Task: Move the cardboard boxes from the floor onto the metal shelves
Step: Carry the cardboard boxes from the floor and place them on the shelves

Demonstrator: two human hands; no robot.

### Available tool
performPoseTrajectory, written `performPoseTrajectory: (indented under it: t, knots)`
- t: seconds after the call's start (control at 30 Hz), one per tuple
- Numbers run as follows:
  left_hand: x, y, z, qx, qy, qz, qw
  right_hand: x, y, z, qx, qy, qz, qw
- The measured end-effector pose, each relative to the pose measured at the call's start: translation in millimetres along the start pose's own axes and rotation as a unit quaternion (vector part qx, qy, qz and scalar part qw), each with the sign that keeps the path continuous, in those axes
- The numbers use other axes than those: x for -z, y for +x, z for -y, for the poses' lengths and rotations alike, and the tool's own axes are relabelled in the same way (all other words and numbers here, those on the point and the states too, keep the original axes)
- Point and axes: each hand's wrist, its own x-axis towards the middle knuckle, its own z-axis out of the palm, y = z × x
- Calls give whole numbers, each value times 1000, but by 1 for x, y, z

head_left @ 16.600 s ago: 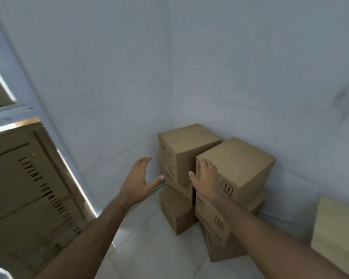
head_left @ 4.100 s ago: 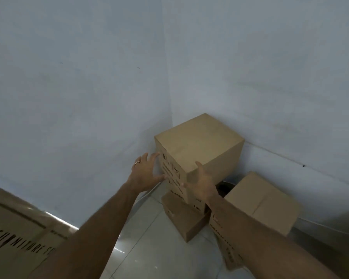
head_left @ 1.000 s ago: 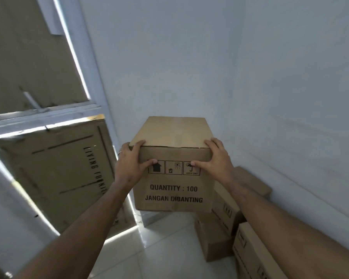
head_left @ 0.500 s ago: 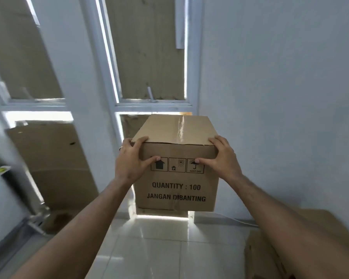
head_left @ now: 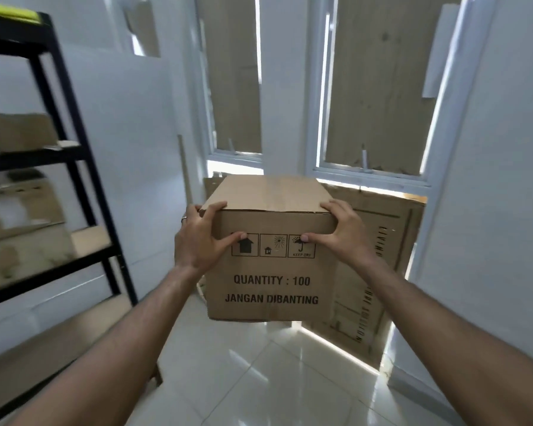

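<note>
I carry a brown cardboard box (head_left: 271,281) printed "QUANTITY : 100 JANGAN DIBANTING" in the air at chest height, in the middle of the view. My left hand (head_left: 200,238) grips its upper left corner, fingers over the top edge and thumb on the front. My right hand (head_left: 342,232) grips the upper right corner the same way. The black metal shelf unit (head_left: 74,149) stands at the left, with blurred cardboard boxes (head_left: 19,132) on its levels.
A large flat printed cardboard sheet (head_left: 382,272) leans against the window wall behind the box. Tall white-framed windows (head_left: 373,87) backed with board fill the far wall. Glossy white floor tiles (head_left: 274,379) lie below. A white wall stands at the right.
My view has swung left with the box held the same way; the black shelf unit has come into view at the left, and the boxes on the floor have left the view.
</note>
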Motion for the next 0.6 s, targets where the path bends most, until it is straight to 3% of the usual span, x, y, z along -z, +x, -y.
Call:
performPoseTrajectory:
  t: [0.6]
  knots:
    - [278,-42,136,108,189,-157,963,-147,71,255,232,140,94,958]
